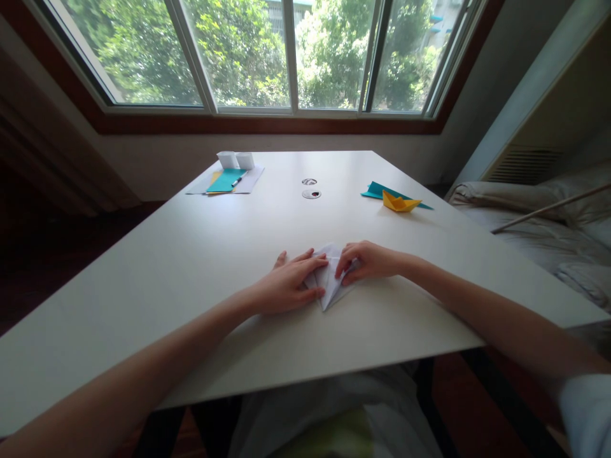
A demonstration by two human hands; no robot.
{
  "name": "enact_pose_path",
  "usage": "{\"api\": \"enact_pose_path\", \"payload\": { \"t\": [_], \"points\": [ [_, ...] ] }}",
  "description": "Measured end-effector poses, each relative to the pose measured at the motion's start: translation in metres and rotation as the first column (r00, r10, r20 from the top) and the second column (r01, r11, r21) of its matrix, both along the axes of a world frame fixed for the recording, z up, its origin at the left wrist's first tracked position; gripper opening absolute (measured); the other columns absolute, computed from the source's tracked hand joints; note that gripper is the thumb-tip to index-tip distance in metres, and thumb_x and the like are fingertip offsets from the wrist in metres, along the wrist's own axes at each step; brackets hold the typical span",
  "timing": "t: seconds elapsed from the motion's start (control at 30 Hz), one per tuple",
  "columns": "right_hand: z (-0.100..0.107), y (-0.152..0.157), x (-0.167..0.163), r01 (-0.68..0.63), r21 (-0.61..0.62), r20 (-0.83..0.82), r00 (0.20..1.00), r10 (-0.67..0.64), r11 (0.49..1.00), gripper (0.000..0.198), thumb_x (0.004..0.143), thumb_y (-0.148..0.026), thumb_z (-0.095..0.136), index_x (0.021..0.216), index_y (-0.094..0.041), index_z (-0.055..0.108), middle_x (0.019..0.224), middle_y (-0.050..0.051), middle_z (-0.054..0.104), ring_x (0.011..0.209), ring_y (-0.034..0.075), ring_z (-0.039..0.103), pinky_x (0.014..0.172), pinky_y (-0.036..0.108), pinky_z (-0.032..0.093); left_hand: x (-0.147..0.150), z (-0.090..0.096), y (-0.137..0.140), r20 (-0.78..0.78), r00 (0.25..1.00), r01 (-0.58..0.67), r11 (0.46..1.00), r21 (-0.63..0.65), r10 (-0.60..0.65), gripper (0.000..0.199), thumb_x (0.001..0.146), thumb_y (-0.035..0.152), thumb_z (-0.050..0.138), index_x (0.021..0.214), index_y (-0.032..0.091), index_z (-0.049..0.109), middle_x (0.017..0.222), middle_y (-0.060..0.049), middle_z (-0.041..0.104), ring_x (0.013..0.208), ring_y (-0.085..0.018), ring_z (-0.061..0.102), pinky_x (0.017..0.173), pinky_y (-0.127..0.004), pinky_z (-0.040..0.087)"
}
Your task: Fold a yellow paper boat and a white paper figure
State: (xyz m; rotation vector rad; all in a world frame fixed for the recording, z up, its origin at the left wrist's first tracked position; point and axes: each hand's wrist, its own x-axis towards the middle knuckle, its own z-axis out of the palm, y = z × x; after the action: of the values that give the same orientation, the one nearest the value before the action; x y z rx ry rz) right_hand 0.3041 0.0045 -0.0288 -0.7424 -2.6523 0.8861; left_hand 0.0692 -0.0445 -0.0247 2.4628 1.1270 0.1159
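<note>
A folded sheet of white paper (328, 277) lies on the white table in front of me, one pointed corner facing me. Across its left side rests my left hand (292, 281), laid flat with the fingers stretched out and the thumb near the lower point. My right hand (359, 261) is curled at the paper's right side, its fingers and thumb pinching the folded flap there. Parts of both side edges are hidden under the hands.
Toward the back right sit a yellow paper boat (400, 202) and a teal folded paper (377, 189). Two round stickers (311, 194) lie at the back middle. Back left, teal paper (224, 181), a pen (238, 179) and white paper cups (227, 159) rest on sheets. A window (286, 121) is behind.
</note>
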Motion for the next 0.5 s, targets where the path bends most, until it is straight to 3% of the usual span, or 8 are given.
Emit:
{"api": "enact_pose_path", "payload": {
  "t": [0.1,0.2,0.37,0.5],
  "points": [
    [-0.002,0.002,-0.001,-0.063,0.027,-0.024,0.998,0.064,0.998,0.024,0.073,-0.036,0.065,0.09,-0.019,0.07,0.083,0.004,0.064,0.084,0.015,0.055,0.078,0.027,0.041,0.0,-0.002,0.001,-0.003,1.0,0.005,1.0,0.0,-0.005,0.058,0.082,0.048,0.044,0.134,0.026,0.029,0.144,-0.005,0.029,0.135,-0.027,0.012,0.105,-0.057,0.004],
    [0.004,-0.005,-0.003,-0.117,0.161,0.024,0.993,0.114,0.98,0.018,0.077,-0.033,0.061,0.089,-0.022,0.07,0.086,0.004,0.065,0.085,0.015,0.054,0.083,0.03,0.036,0.0,-0.001,0.0,-0.009,1.0,0.008,1.0,-0.009,-0.008,0.06,0.082,0.049,0.045,0.135,0.026,0.029,0.144,-0.005,0.027,0.135,-0.027,0.011,0.105,-0.056,0.003],
    [0.017,-0.03,-0.014,-0.247,0.394,0.158,0.967,0.199,0.885,0.019,0.086,-0.027,0.049,0.093,-0.025,0.067,0.094,0.002,0.066,0.091,0.014,0.055,0.083,0.031,0.029,0.0,0.003,-0.001,-0.039,0.999,0.009,0.999,-0.033,-0.01,0.069,0.079,0.054,0.047,0.138,0.029,0.022,0.146,-0.003,0.022,0.136,-0.027,0.008,0.105,-0.055,0.002],
    [0.017,-0.042,-0.021,-0.256,0.536,0.192,0.965,0.179,0.804,0.023,0.09,-0.025,0.043,0.089,-0.024,0.065,0.09,0.001,0.067,0.085,0.013,0.056,0.084,0.032,0.027,0.0,0.003,-0.001,-0.072,0.997,0.008,0.999,-0.045,-0.011,0.074,0.077,0.058,0.047,0.139,0.03,0.019,0.147,-0.004,0.017,0.136,-0.027,0.006,0.106,-0.053,0.002]
  ]
}}
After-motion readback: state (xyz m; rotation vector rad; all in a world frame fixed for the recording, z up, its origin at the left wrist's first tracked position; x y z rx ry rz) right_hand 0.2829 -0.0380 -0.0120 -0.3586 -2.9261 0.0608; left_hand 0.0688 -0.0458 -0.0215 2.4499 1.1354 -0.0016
